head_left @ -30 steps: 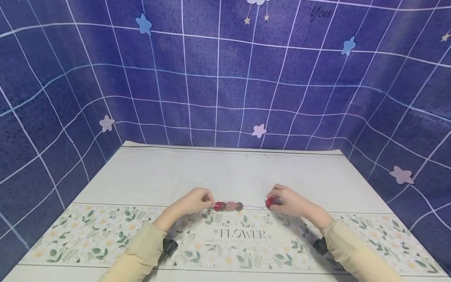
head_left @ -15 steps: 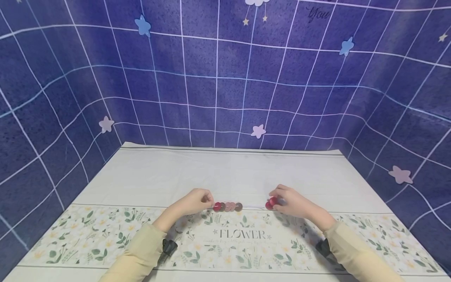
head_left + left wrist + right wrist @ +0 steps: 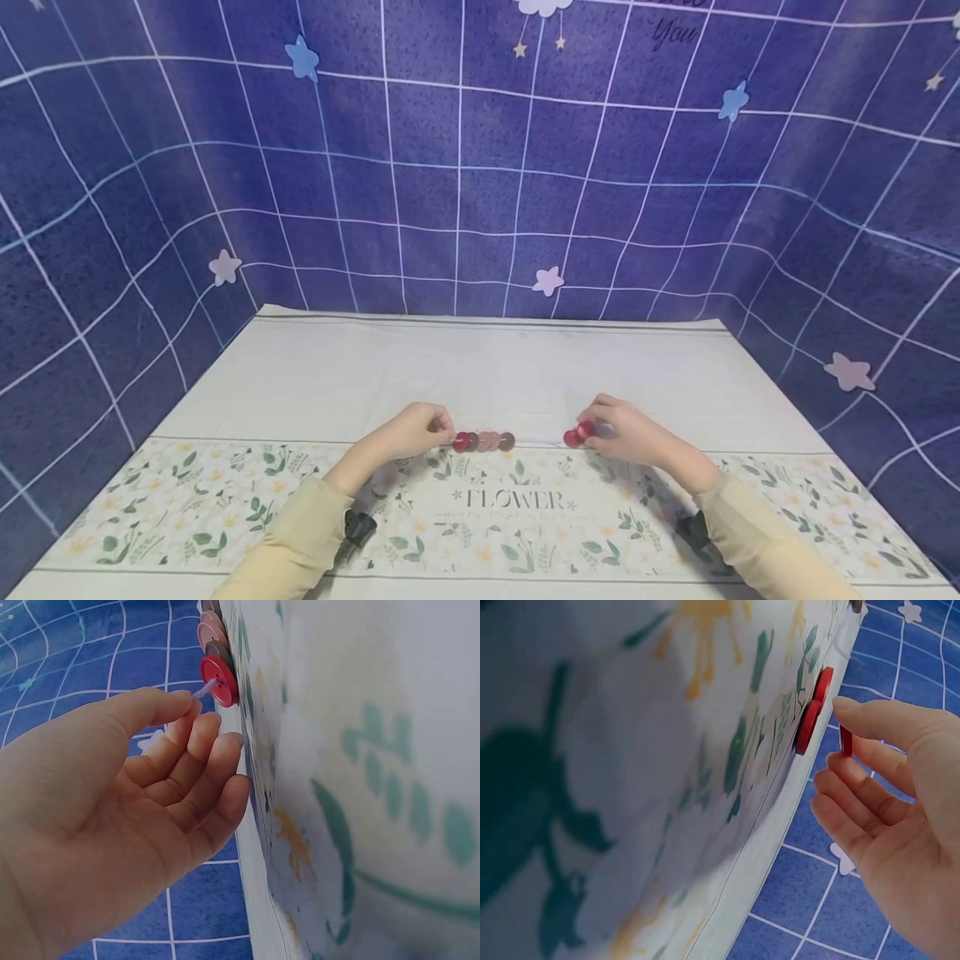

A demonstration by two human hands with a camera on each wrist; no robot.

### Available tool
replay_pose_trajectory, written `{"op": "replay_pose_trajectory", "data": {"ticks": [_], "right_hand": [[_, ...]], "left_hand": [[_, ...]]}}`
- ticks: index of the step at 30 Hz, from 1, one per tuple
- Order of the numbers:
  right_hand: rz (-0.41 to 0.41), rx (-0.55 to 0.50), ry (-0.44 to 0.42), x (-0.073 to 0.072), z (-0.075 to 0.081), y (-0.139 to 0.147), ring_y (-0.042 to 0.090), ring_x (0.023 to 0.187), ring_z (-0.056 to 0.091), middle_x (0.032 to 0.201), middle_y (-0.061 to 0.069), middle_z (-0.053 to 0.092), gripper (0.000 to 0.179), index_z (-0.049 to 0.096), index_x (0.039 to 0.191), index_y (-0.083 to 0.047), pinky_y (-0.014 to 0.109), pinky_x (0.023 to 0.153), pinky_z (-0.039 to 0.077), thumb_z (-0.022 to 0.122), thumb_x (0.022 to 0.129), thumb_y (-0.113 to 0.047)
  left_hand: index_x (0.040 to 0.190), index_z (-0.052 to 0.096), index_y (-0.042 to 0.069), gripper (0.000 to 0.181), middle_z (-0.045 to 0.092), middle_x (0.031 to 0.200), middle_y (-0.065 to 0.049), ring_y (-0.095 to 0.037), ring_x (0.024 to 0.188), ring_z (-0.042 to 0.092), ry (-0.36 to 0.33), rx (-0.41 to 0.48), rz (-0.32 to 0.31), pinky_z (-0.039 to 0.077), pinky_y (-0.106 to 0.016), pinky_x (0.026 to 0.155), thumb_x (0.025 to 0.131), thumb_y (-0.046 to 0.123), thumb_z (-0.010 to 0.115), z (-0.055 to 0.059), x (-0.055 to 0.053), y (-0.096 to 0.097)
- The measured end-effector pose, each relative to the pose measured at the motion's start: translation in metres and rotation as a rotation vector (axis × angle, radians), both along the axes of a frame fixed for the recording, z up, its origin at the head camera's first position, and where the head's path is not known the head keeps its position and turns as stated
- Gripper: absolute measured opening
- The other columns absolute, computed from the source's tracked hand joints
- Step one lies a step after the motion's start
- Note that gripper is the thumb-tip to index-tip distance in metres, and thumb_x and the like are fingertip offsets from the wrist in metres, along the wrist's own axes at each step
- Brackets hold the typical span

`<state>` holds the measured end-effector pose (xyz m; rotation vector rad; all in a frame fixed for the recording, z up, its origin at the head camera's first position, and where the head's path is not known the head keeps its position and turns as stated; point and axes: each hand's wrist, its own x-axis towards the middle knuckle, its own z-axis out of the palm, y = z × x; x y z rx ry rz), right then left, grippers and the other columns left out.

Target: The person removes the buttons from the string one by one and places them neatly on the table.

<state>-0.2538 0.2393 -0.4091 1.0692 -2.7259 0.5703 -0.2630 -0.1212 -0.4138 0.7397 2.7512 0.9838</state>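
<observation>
A person's left hand [image 3: 415, 430] pinches the end of a pale cord [image 3: 204, 690] beyond and left of the "FLOWER" lettering [image 3: 515, 498] on a cloth-covered counter [image 3: 480, 367], a row of red, brown and pink buttons [image 3: 486, 441] strung just beyond that lettering. Past the lettering's right end, the right hand [image 3: 626, 432] holds a red button [image 3: 846, 741] between thumb and fingers, near two more red buttons [image 3: 807, 729] on the counter.
</observation>
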Motion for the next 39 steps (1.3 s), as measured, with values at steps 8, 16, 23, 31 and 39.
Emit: {"op": "replay_pose_trajectory", "data": {"ticks": [8, 16, 23, 31, 39], "right_hand": [[-0.025, 0.003, -0.011, 0.003, 0.002, 0.004, 0.016, 0.086, 0.059, 0.093, 0.000, 0.060, 0.027, 0.066, 0.103, -0.002, 0.036, 0.081, 0.051, 0.070, 0.078, -0.010], [-0.034, -0.001, -0.009, 0.002, -0.001, 0.009, 0.016, 0.087, 0.060, 0.092, -0.001, 0.061, 0.024, 0.067, 0.101, -0.005, 0.036, 0.081, 0.051, 0.070, 0.077, -0.010], [-0.028, 0.004, -0.002, 0.002, 0.000, 0.014, 0.017, 0.087, 0.061, 0.092, 0.000, 0.063, 0.025, 0.067, 0.102, -0.004, 0.037, 0.082, 0.051, 0.070, 0.077, -0.010], [-0.018, 0.002, -0.008, 0.002, 0.001, 0.019, 0.016, 0.086, 0.060, 0.092, 0.000, 0.062, 0.025, 0.067, 0.102, -0.003, 0.034, 0.079, 0.051, 0.069, 0.077, -0.008], [-0.023, -0.003, 0.000, 0.004, 0.001, 0.021, 0.018, 0.086, 0.061, 0.092, 0.001, 0.063, 0.026, 0.067, 0.102, -0.002, 0.035, 0.080, 0.051, 0.071, 0.077, -0.008]], "left_hand": [[0.083, 0.063, 0.010, 0.006, 0.062, 0.077, 0.004, -0.009, 0.072, 0.055, -0.002, 0.000, -0.001, 0.048, -0.029, 0.072, 0.086, 0.015, 0.061, -0.002, 0.000, 0.000], [0.083, 0.063, 0.010, 0.006, 0.063, 0.078, 0.004, -0.009, 0.073, 0.056, -0.003, 0.005, -0.006, 0.048, -0.029, 0.073, 0.086, 0.015, 0.060, -0.002, -0.001, -0.001], [0.083, 0.063, 0.011, 0.006, 0.063, 0.078, 0.004, -0.008, 0.073, 0.056, 0.005, -0.002, -0.012, 0.048, -0.029, 0.074, 0.086, 0.015, 0.061, -0.003, -0.002, -0.001], [0.082, 0.063, 0.011, 0.006, 0.063, 0.077, 0.004, -0.008, 0.074, 0.056, 0.009, -0.001, -0.012, 0.048, -0.030, 0.074, 0.086, 0.015, 0.061, -0.002, -0.002, 0.000], [0.083, 0.063, 0.010, 0.006, 0.063, 0.078, 0.003, -0.009, 0.074, 0.056, 0.004, 0.003, -0.010, 0.048, -0.030, 0.073, 0.087, 0.015, 0.061, -0.001, -0.001, 0.000]]}}
